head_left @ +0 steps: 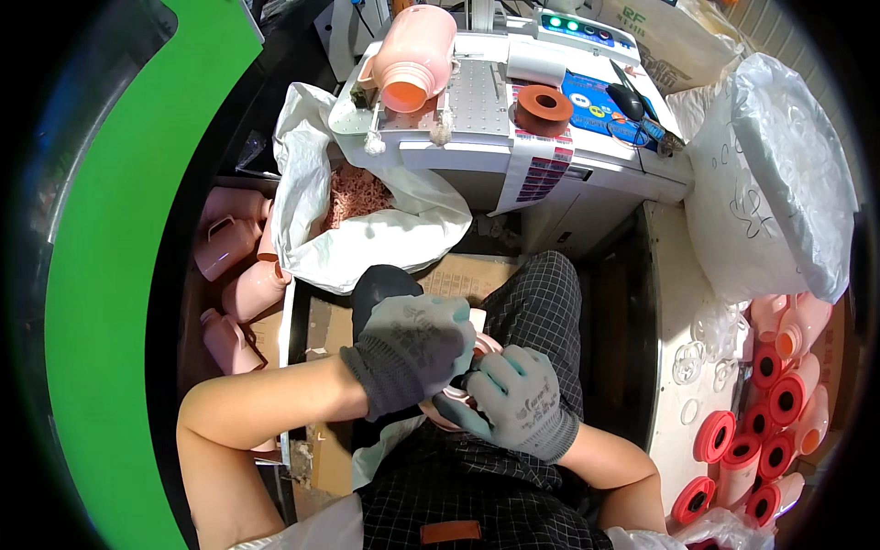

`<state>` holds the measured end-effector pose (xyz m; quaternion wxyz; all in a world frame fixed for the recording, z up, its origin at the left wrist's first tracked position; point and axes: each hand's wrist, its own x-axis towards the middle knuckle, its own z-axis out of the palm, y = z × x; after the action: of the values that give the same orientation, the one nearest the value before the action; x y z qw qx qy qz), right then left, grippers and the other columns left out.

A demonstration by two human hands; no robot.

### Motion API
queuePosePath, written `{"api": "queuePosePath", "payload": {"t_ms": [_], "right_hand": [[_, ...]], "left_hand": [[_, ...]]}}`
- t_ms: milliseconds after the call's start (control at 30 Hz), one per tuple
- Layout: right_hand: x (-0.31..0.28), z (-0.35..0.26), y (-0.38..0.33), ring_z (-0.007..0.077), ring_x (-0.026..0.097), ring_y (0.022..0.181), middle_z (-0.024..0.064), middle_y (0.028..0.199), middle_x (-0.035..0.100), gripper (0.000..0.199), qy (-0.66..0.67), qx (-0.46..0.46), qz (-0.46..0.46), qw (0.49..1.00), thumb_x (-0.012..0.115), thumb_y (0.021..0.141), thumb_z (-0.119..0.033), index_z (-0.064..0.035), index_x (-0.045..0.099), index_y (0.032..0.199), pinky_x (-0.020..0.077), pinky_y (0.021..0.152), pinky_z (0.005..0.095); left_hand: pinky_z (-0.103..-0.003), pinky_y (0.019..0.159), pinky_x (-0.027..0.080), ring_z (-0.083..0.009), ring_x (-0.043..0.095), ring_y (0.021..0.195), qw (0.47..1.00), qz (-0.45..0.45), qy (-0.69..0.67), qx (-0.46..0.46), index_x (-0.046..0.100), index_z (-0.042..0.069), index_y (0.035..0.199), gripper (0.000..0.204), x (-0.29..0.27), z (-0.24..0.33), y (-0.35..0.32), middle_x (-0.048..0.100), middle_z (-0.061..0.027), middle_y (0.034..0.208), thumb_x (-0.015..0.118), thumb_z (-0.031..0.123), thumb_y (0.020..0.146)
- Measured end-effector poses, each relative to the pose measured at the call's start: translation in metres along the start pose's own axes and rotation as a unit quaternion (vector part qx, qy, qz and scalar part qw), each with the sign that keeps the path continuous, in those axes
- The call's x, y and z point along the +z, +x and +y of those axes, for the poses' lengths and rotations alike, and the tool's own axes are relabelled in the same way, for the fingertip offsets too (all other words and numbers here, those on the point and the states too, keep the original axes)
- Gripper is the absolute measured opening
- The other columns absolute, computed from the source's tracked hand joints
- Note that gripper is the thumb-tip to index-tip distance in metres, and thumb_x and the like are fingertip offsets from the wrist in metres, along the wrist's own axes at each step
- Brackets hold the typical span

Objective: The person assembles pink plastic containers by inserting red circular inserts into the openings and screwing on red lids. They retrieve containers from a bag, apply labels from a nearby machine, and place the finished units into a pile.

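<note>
A pink plastic jug point(488, 345) lies in my lap between my knees, mostly covered by my two gloved hands. My right hand point(515, 396) is closed around its side, thumb stretched toward the rim. My left hand point(417, 341) is curled over the jug, back up and fingers bent. A small dark thing shows between the two hands, but its shape is hidden. What the left fingers hold is out of sight. Both gloves are grey with pale green fingertips.
Ahead, a white machine table point(477, 101) carries another pink jug point(417, 55) and a brown tape roll point(544, 110). A white sack point(367, 247) holds pink shavings. Pink jugs point(257, 290) fill a bin at left. Red-rimmed bottles point(741, 449) and a translucent bag point(747, 192) are at right.
</note>
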<state>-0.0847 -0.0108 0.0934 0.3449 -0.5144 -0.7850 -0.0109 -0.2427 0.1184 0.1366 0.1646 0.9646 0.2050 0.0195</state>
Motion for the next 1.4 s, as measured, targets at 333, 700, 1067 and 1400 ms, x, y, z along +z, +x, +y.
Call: {"api": "queuePosePath", "payload": {"t_ms": [333, 700, 1067, 1400], "right_hand": [[0.003, 0.0, -0.011, 0.0223, 0.053, 0.067, 0.0053, 0.082, 0.058, 0.041, 0.029, 0.036, 0.054, 0.997, 0.091, 0.069, -0.036, -0.0105, 0.059, 0.074, 0.0409, 0.059, 0.0359], [-0.072, 0.002, -0.035, 0.0296, 0.072, 0.09, 0.0191, 0.107, 0.066, 0.077, 0.042, 0.322, -0.096, 0.941, 0.085, 0.079, -0.044, 0.004, 0.059, 0.133, 0.061, 0.076, 0.0396], [-0.106, 0.099, 0.012, 0.0304, 0.051, 0.131, 0.0155, 0.138, 0.046, 0.073, 0.008, 0.205, 0.298, 0.932, 0.081, 0.072, 0.002, -0.0033, 0.05, 0.138, 0.0428, 0.11, 0.0425], [0.022, 0.164, 0.226, 0.0311, 0.061, 0.103, 0.0091, 0.124, 0.058, 0.056, -0.287, -0.134, 0.2, 0.927, 0.078, 0.075, -0.011, -0.0271, 0.068, 0.128, 0.0578, 0.08, 0.0413]], "left_hand": [[-0.043, 0.076, 0.057, -0.0335, 0.071, 0.085, 0.992, 0.056, -0.111, 0.032, 0.07, 0.008, 0.114, 0.037, 0.018, -0.004, -0.001, 0.071, -0.012, 0.095, 0.072, 0.028, 0.083], [-0.046, 0.095, 0.054, -0.0357, 0.067, 0.107, 0.925, 0.084, -0.368, -0.032, 0.06, 0.006, 0.13, 0.06, 0.013, -0.004, 0.043, 0.066, -0.0163, 0.12, 0.081, 0.034, 0.082], [-0.044, 0.093, 0.053, -0.0301, 0.052, 0.125, 0.839, 0.389, 0.38, 0.0, 0.061, 0.024, 0.129, 0.046, -0.044, -0.246, 0.161, 0.05, -0.0031, 0.148, 0.069, 0.018, 0.084], [-0.042, 0.082, 0.052, -0.0311, 0.066, 0.097, 0.895, 0.443, -0.007, 0.058, 0.071, 0.009, 0.114, 0.051, 0.025, -0.058, -0.083, 0.07, -0.0135, 0.117, 0.09, 0.028, 0.07]]}}
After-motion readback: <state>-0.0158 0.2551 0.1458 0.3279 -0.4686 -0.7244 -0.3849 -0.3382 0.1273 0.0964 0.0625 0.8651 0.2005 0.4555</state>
